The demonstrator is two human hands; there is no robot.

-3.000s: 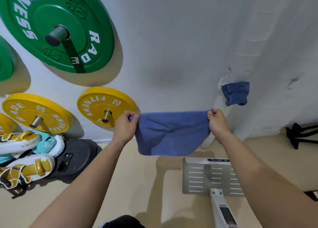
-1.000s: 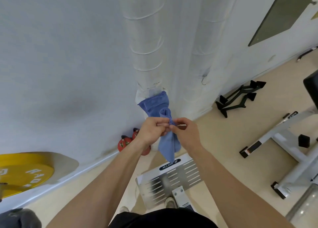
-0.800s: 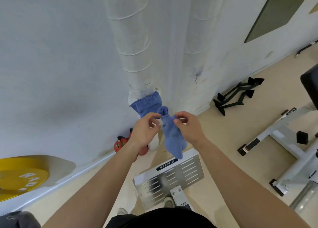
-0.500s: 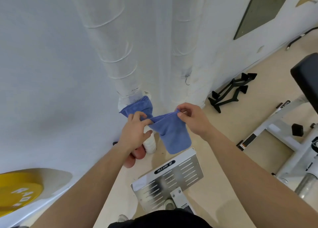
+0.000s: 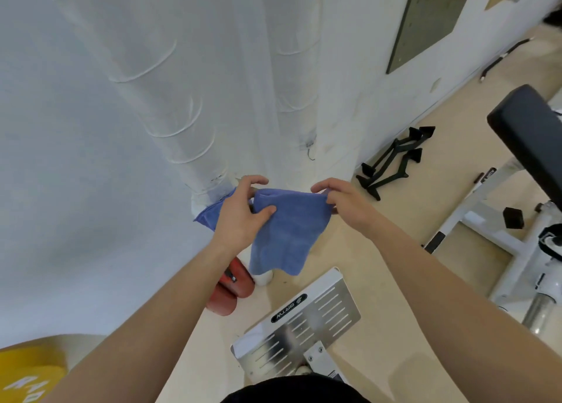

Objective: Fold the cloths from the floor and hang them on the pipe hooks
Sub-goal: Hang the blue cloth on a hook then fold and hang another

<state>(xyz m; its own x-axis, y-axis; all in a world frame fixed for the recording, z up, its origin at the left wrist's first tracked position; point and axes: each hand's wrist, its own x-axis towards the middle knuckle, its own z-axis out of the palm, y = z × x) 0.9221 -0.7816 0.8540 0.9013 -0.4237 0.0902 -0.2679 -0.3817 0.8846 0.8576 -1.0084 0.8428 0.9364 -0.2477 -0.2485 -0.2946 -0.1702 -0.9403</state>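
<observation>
I hold a folded blue cloth (image 5: pixel 286 232) in front of the white wrapped pipes. My left hand (image 5: pixel 240 217) pinches its upper left corner and my right hand (image 5: pixel 340 198) pinches its upper right corner, so its top edge is stretched between them and the rest hangs down. A second blue cloth (image 5: pixel 213 214) hangs on the left pipe (image 5: pixel 170 104), partly hidden behind my left hand. A small metal hook (image 5: pixel 310 154) sticks out of the right pipe (image 5: pixel 296 83), just above and between my hands, with nothing on it.
Below the cloth stands a metal footplate (image 5: pixel 307 329) of a machine. Red objects (image 5: pixel 231 290) lie at the wall's foot. Black handles (image 5: pixel 392 162) lie on the floor to the right, beside a white bench frame (image 5: pixel 498 229) with a black pad (image 5: pixel 532 134). A yellow weight plate (image 5: pixel 27 372) shows at bottom left.
My hands have moved apart and spread the bunched cloth wide. Before that I turned from the weight plates to the pipes and folded the cloth narrower.
</observation>
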